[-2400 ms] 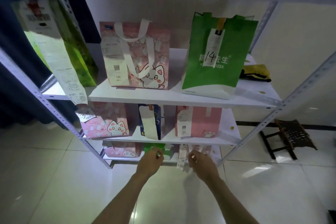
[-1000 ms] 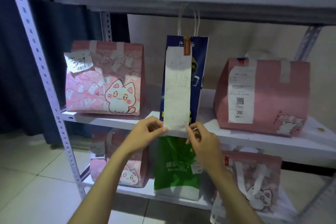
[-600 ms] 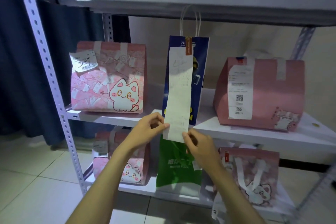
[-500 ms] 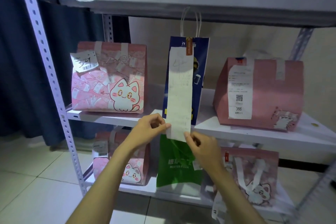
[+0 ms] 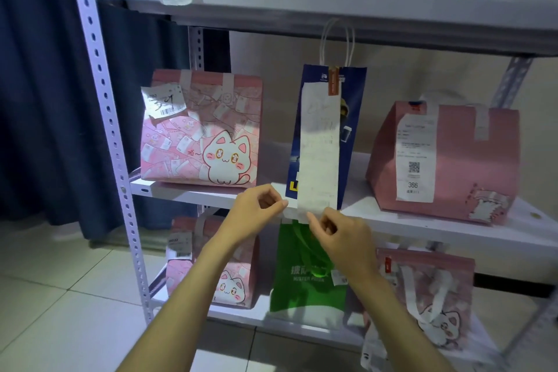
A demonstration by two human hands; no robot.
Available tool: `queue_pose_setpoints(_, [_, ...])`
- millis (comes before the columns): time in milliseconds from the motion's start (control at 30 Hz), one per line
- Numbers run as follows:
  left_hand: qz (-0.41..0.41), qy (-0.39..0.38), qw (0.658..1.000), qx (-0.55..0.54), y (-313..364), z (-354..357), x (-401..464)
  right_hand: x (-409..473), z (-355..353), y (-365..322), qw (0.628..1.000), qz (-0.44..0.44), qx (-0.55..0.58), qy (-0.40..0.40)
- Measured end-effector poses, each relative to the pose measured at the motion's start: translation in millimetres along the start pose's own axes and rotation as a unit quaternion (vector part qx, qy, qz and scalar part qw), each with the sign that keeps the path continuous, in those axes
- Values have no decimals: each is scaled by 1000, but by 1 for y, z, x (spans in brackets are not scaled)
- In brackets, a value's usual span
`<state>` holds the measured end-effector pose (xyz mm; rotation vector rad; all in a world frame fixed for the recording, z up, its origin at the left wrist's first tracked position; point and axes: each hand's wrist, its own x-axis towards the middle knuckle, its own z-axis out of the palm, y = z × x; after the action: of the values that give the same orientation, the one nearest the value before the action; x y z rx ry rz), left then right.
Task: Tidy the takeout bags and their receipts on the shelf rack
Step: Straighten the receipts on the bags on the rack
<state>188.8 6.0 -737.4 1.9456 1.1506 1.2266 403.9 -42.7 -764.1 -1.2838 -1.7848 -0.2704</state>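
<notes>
A: Grip check. Left hand (image 5: 256,208)?

B: Fingers curled in, thumb and forefinger tips close together, just left of the long receipt (image 5: 319,148). Whether they touch its lower edge, I cannot tell; nothing visibly pinched.

A: Right hand (image 5: 341,238)?

B: Curled likewise, forefinger tip at the receipt's bottom edge from below. Narrow pinch posture; contact looks likely at the lower corner, actual hold unclear.

A: Receipt orientation?

B: Long axis vertical. Top end fixed under a small brown tag near the rim of the blue paper bag (image 5: 347,118); lower end hangs past the bag's base, over the front lip of the middle shelf (image 5: 196,195).

A: Materials?

B: Receipt: thin white paper strip, faint print, slightly wavy. Blue bag: tall, narrow, glossy paper, white twisted-cord handles upright. It stands on the middle shelf between the pink cat bag (image 5: 202,130) on the left and a plain pink bag (image 5: 453,160) with a QR label on the right. Rack: white perforated metal uprights, flat white boards.

A: Below?

B: Green bag (image 5: 305,287) directly under the hands, pink cat bags either side.
</notes>
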Motion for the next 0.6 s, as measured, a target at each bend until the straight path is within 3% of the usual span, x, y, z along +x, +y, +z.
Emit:
queue_pose_setpoints(233, [-19,92,993,78,-19,-52,-9,30,49,-42,997,-10,-26,-66])
queue_pose_setpoints(400, [-61,172,975,129,-40,-94,-14,52,76,-78,995,47,-37,-81])
queue_pose_setpoints(600, [-94,186,972,106,-57,-115,-9,71,101,-95,989,116,-65,-61])
